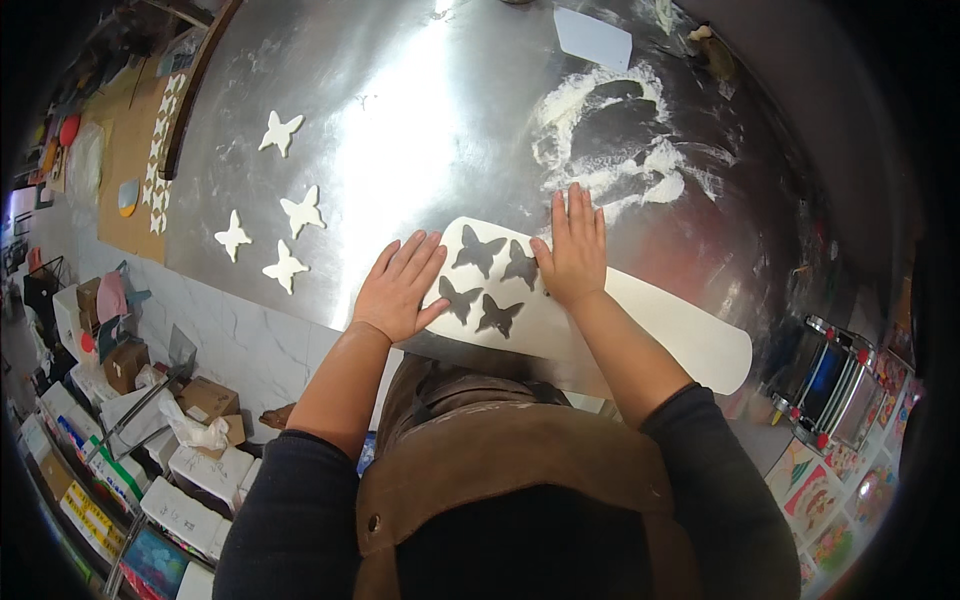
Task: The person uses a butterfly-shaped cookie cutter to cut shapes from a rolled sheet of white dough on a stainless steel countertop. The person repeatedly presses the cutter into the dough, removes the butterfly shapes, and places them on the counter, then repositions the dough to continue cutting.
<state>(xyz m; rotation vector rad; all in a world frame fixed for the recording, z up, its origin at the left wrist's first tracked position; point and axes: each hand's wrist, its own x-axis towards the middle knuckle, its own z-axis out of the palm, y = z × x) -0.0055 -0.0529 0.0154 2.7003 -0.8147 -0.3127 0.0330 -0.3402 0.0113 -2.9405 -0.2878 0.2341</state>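
A long sheet of rolled white dough [675, 322] lies along the near edge of the metal table, with several butterfly-shaped holes at its left part. My left hand [401, 289] lies flat at the sheet's left end, fingers a little apart, thumb over the dough edge. Flat across the sheet, just right of the holes, rests my right hand [577, 251], its fingertips reaching past the far edge towards the flour; it partly hides the dough beneath. To the left are several cut butterfly shapes, among them one dough butterfly [304, 211] nearest my left hand. Neither hand grips anything.
White flour [570, 112] is spread on the metal table [247, 90] at right, below a white scraper sheet [594, 37]. Rows of small white shapes [159, 165] lie on a brown board at far left. A roller machine [829, 379] stands at right, and boxes [210, 397] at lower left.
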